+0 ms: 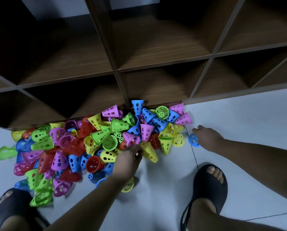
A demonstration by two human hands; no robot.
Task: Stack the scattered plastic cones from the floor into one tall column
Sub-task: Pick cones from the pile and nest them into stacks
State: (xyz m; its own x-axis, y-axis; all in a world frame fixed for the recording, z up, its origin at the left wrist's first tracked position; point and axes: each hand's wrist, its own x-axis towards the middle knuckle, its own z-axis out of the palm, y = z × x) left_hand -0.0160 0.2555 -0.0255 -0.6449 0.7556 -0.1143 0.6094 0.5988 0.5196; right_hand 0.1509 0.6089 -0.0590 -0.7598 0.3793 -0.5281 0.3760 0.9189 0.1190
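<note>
The many-coloured perforated plastic cones [99,135] lie heaped on the pale floor [239,114] against the dark wooden shelf unit [156,64], none stacked. The left hand [127,162] reaches in (blurred, grip unclear). The right hand [207,135] touches a stray blue perforated cone [194,140], likely to start the column. I cannot tell if it has closed on it.

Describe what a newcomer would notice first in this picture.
A bright heap of perforated plastic cones, pink, green, yellow, red and blue, lies on the pale floor against the dark wooden cubby shelf. The left hand reaches into its near edge, while the right hand rests on a lone blue perforated cone to the heap's right.
</note>
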